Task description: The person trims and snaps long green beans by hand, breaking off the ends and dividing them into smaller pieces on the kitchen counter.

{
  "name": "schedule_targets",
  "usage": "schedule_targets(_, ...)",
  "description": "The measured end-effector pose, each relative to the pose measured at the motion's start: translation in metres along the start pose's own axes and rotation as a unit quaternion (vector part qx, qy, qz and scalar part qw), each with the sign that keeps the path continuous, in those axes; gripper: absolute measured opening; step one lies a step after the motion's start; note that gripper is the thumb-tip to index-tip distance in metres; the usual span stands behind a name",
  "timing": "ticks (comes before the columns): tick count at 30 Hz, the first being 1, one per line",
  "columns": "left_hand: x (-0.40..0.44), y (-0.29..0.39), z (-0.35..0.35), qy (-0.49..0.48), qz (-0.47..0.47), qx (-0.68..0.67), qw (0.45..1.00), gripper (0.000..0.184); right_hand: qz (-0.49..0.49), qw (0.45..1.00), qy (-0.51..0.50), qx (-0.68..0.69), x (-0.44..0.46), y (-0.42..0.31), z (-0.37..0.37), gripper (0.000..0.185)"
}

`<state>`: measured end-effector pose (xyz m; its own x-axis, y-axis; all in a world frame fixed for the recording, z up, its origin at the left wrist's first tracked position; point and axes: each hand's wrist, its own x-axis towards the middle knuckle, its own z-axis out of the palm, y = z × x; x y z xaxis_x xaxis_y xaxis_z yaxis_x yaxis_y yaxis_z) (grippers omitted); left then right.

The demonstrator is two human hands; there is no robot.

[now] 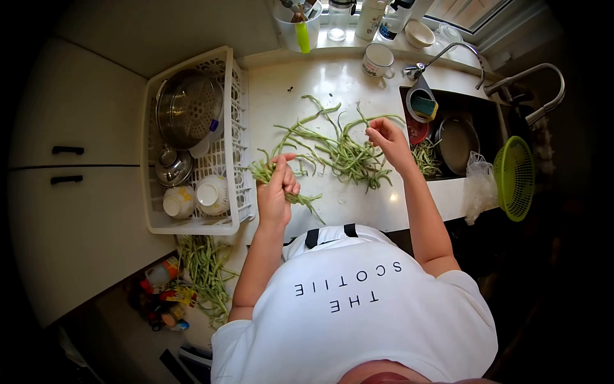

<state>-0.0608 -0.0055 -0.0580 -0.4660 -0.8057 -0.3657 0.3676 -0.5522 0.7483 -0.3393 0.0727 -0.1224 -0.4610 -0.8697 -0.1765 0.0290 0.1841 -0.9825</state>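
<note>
Green beans (355, 159), left fingers (279, 171) clamped on one bunch (262, 171), right fingers (376, 133) pinching one bean (362, 115), one mug (377, 63)

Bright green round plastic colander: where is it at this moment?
The colander is toward the right side of the head view, just right of the crumpled clear plastic bag, near the dark rectangular sink.

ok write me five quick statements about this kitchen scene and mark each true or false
1. The left hand grips a bunch of green beans. True.
2. The right hand is inside the sink. False: it is over the counter, by the bean pile.
3. The white rack holds metal cookware. True.
4. The sponge lies in that rack. False: it sits in a holder by the tap.
5. The white shirt has black lettering. True.
</note>
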Motion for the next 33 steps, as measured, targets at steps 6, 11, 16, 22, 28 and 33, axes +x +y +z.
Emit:
schedule_targets(6, -0.005, -0.002, 0.045, -0.062, -0.003, 0.112, 0.992, 0.033, -0.050, 0.997, -0.021, 0.060, -0.059, -0.070, 0.037, 0.016)
schedule_targets(11, -0.012, 0.006, 0.060, -0.111, 0.047, 0.117, 0.986, 0.031, -0.098, 0.986, -0.076, -0.109, -0.096, -0.089, 0.066, 0.015)
schedule_targets(16, -0.023, 0.017, 0.055, -0.116, 0.054, 0.134, 0.983, 0.029, -0.202, 0.977, -0.029, -0.055, -0.102, -0.091, 0.076, 0.018)
schedule_targets(22, -0.030, 0.021, 0.051, -0.149, 0.079, 0.280, 0.945, 0.027, -0.426, 0.845, -0.009, -0.324, -0.084, -0.118, 0.058, 0.026)
schedule_targets(28, -0.027, 0.009, 0.049, -0.211, 0.208, 0.385, 0.874, 0.024, -0.259, 0.957, -0.020, -0.131, -0.090, -0.097, 0.067, 0.008)
schedule_targets(33, -0.039, 0.013, 0.054, -0.207, 0.168, 0.368, 0.891, 0.025, -0.083, 0.911, -0.054, 0.401, -0.058, -0.053, 0.008, 0.011)
